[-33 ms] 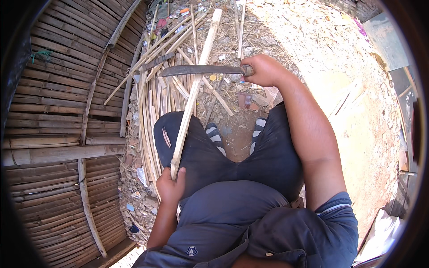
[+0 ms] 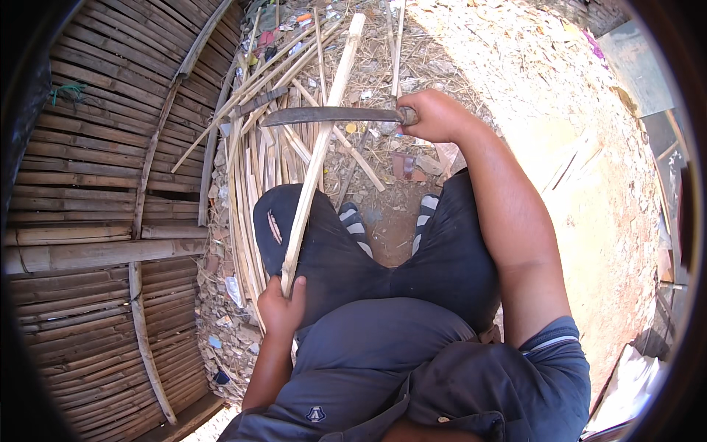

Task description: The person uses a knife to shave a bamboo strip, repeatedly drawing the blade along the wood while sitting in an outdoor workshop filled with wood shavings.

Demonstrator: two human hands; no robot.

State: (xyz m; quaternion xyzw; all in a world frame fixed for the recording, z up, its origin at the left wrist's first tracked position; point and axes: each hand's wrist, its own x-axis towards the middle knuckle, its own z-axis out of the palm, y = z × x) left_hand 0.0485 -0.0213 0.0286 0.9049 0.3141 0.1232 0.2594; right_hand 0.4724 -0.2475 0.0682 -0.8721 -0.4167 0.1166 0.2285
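Observation:
My left hand [image 2: 283,303] is closed round the near end of a long, pale bamboo strip [image 2: 310,177]. The strip slants away from me over my left thigh, its far end raised toward the top of the view. A machete [image 2: 331,115] with a dark, slightly curved blade is gripped by its handle in my right hand [image 2: 434,116]. Its blade points left and lies across the strip, seemingly touching it. Part of the handle is hidden by my fingers.
Many split bamboo strips [image 2: 254,166] lie piled beyond and beside my left knee. A bamboo slat wall [image 2: 96,169] stands at the left. Litter and straw cover the ground between my feet and beyond. Sunlit ground [image 2: 589,214] is at the right, with a white sheet or bag [image 2: 630,390] lower down.

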